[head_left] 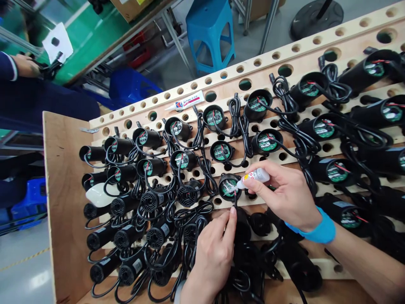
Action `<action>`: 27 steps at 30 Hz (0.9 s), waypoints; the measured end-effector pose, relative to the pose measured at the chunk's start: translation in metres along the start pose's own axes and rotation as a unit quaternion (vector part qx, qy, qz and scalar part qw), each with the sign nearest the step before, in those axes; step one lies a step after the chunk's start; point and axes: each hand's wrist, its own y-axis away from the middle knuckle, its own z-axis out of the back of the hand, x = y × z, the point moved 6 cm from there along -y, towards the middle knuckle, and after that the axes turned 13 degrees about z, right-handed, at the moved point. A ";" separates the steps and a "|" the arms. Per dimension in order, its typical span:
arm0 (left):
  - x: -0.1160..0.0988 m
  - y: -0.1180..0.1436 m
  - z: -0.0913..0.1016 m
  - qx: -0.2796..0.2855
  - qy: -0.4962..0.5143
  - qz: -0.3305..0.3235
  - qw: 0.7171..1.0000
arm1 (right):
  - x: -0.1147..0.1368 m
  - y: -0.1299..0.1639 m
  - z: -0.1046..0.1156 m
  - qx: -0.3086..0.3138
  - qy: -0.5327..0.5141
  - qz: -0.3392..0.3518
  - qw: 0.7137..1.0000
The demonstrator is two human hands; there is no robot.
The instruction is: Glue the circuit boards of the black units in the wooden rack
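A small white glue bottle (pixel 260 174) is pinched in my right hand (pixel 289 194), which has a blue wristband. It is tilted down, with its nozzle at a green circuit board (pixel 228 187) inside an open round black housing (pixel 221 195). Just below that housing, my left hand (pixel 217 249) has its fingertips closed at the black cable (pixel 235 200) that rises from the opening. Much of the cable beneath the fingers is hidden. Around both hands stand several similar black housings, with boards and red wires showing in the upper ones.
Coiled black cables (pixel 236 114) fill gaps in the holed wooden rack (pixel 275 55). A glue tube (pixel 188 101) lies near its far edge, and a white oval piece (pixel 100 195) on the left. Beyond are a blue stool (pixel 210 31) and another person's arm (pixel 27 66) at a green bench (pixel 74 55).
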 end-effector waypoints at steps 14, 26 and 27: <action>0.001 0.001 -0.004 0.006 0.011 0.008 1.000 | -0.008 0.001 -0.005 0.031 -0.016 -0.047 0.998; 0.001 0.002 -0.005 0.004 0.014 0.004 1.000 | -0.008 -0.003 -0.006 0.031 -0.007 -0.050 0.998; 0.001 0.002 -0.005 0.003 0.013 0.003 1.000 | -0.008 -0.003 -0.006 0.031 -0.008 -0.053 0.998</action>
